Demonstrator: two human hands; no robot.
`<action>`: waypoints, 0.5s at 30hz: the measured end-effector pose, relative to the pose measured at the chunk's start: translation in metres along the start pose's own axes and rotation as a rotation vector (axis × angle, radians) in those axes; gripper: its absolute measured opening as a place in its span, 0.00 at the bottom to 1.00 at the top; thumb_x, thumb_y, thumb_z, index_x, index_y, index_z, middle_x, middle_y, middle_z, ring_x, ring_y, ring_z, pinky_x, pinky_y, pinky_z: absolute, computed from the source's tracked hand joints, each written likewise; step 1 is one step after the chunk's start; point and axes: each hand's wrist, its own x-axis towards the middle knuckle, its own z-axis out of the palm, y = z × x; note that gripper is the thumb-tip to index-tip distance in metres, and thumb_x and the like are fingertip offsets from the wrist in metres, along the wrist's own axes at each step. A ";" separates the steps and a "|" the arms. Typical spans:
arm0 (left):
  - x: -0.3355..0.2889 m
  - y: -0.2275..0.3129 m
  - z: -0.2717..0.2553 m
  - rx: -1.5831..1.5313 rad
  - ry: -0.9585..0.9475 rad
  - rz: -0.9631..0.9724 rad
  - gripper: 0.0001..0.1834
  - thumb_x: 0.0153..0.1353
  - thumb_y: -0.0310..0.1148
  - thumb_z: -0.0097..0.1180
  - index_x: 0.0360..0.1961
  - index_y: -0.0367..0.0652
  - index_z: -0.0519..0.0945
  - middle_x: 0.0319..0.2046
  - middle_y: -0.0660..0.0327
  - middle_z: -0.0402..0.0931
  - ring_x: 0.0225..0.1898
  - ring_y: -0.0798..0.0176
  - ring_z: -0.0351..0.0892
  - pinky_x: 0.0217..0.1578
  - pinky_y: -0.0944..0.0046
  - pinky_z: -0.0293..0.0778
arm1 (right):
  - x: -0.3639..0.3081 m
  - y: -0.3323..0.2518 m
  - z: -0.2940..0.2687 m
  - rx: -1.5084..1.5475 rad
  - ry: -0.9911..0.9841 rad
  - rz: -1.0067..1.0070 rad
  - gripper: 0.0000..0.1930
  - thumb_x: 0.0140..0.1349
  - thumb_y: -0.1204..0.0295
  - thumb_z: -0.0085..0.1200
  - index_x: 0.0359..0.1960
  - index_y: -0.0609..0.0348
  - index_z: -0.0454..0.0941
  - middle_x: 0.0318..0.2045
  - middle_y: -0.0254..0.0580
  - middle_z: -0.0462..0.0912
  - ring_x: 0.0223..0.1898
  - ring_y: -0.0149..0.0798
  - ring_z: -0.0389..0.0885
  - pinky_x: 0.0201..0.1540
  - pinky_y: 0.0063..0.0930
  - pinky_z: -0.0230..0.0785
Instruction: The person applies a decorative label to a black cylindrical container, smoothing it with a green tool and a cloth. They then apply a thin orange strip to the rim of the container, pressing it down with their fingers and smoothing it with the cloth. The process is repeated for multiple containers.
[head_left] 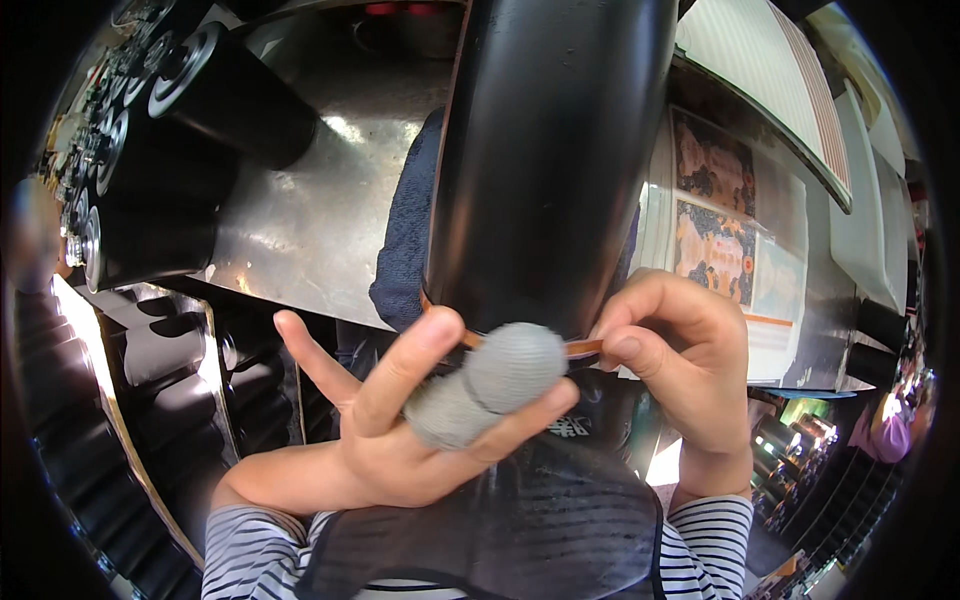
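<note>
A large glossy black cylinder (550,170) lies lengthwise before me on a dark blue cloth (405,250). At its near end runs a narrow orange-brown strip (584,348). My right hand (695,350) pinches the strip between thumb and forefinger, just right of the cylinder's edge. My left hand (385,460) has its fingers spread, and a grey ribbed fabric sleeve (515,370) covers part of it. The sleeved fingers press at the strip by the cylinder's near end and hide its middle. One bare left fingertip touches near the strip's left part.
Several black cylinders (240,90) with metal ends are stacked at the left on a metal table (300,225). Dark cylinders also fill a rack (130,400) below. Printed sheets (715,250) lie at right, under a striped panel (770,70). A dark apron (490,530) covers my front.
</note>
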 end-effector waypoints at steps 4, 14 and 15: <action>0.023 0.007 0.012 -0.008 0.058 0.019 0.24 0.52 0.41 0.63 0.53 0.67 0.76 0.55 0.63 0.66 0.63 0.50 0.50 0.61 0.27 0.29 | -0.005 0.003 -0.002 0.042 0.020 -0.030 0.05 0.60 0.78 0.54 0.35 0.67 0.79 0.29 0.37 0.80 0.29 0.26 0.77 0.34 0.18 0.70; 0.002 -0.020 0.017 -0.439 0.142 -0.323 0.34 0.50 0.31 0.65 0.60 0.41 0.69 0.53 0.48 0.72 0.57 0.41 0.68 0.59 0.25 0.32 | 0.002 -0.003 0.009 -0.158 0.025 -0.162 0.05 0.52 0.77 0.64 0.26 0.61 0.78 0.25 0.34 0.79 0.24 0.23 0.72 0.27 0.15 0.64; -0.003 -0.016 0.013 -0.413 0.129 -0.287 0.32 0.51 0.31 0.64 0.59 0.45 0.71 0.53 0.49 0.72 0.59 0.43 0.67 0.58 0.23 0.30 | 0.001 -0.003 0.009 -0.155 0.022 -0.166 0.05 0.52 0.77 0.63 0.27 0.61 0.78 0.25 0.34 0.79 0.25 0.23 0.72 0.27 0.15 0.64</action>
